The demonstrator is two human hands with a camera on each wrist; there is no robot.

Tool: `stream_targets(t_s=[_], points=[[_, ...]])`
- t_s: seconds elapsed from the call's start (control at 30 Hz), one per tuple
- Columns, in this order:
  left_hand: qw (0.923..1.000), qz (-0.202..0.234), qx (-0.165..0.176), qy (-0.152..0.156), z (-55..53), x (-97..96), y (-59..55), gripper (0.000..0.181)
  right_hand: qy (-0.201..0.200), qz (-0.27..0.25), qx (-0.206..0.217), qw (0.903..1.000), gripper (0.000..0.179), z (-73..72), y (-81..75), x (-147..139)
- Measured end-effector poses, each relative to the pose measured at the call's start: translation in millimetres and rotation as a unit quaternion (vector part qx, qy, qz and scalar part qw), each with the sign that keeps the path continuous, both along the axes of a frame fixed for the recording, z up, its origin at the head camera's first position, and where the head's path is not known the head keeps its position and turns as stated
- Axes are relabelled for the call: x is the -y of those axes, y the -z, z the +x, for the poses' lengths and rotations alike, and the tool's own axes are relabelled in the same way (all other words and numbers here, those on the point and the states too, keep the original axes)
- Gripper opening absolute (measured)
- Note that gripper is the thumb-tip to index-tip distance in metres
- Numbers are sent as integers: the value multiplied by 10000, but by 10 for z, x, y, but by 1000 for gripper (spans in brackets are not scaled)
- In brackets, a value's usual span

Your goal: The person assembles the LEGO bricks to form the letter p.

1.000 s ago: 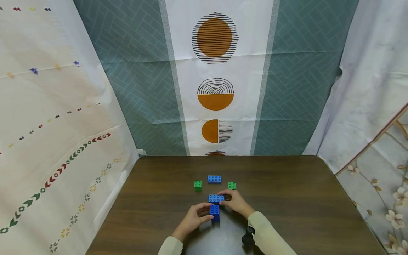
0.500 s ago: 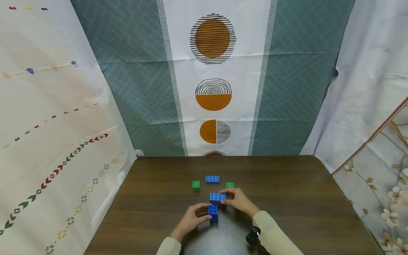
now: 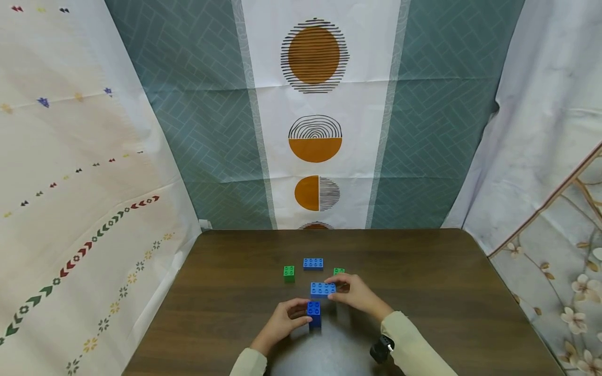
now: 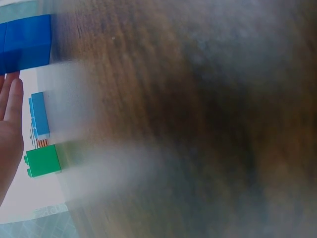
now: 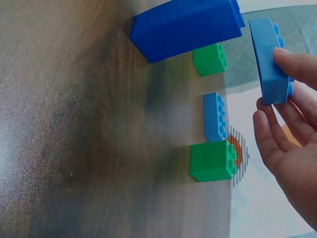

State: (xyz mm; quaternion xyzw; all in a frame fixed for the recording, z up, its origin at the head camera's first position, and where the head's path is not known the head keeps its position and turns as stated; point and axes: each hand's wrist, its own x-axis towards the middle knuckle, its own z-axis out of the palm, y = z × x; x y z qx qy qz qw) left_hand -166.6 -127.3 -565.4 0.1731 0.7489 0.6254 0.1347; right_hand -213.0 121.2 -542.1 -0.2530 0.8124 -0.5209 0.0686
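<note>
From here the farther-right green block (image 3: 338,271) is partly hidden by the right hand (image 3: 356,295), which pinches a light-blue brick (image 3: 322,290) above the table (image 3: 226,292), farther than a second ago from the dark-blue stack (image 3: 314,316) that the left hand (image 3: 281,322) grips.

1. The head view looks forward and down, farthest off, over the bench (image 3: 226,303) to the hanging cloth (image 3: 316,107).
2. The left wrist view, rolled sideways, looks low past the left hand (image 4: 10,134).
3. The right wrist view, likewise low and rolled, sits close to the right hand (image 5: 297,114).
4. Both wrist views share the dark blue stack (image 5: 185,29).
</note>
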Motion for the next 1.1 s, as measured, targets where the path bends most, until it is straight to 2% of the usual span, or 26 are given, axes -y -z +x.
stream_targets(t_s=[0.07, 0.2, 0.23, 0.5, 0.77, 0.93, 1.1], points=[[10000, 30, -2, 30, -29, 13, 67, 35, -46, -69, 37, 10000, 31, 65, -111, 10], [9996, -9, -247, 155, -107, 48, 264, 39, -167, -158, 15, 9997, 30, 189, -324, 37], [9995, -21, -265, 162, -108, 49, 265, 39, -206, -197, 8, 9996, 30, 216, -362, 43], [10000, -8, 30, 42, -116, 23, 254, 36, -330, -104, -206, 9992, 28, 266, -247, 80], [10000, 12, 12, 44, -111, 27, 230, 35, -482, -170, -3, 9987, 28, 312, -335, 89], [9998, -42, -116, 140, -108, 36, 225, 38, -469, -110, 19, 9988, 29, 264, -165, 85], [9999, -34, -62, 119, -111, 37, 230, 38, -497, -164, 96, 9986, 29, 205, -7, 60]])
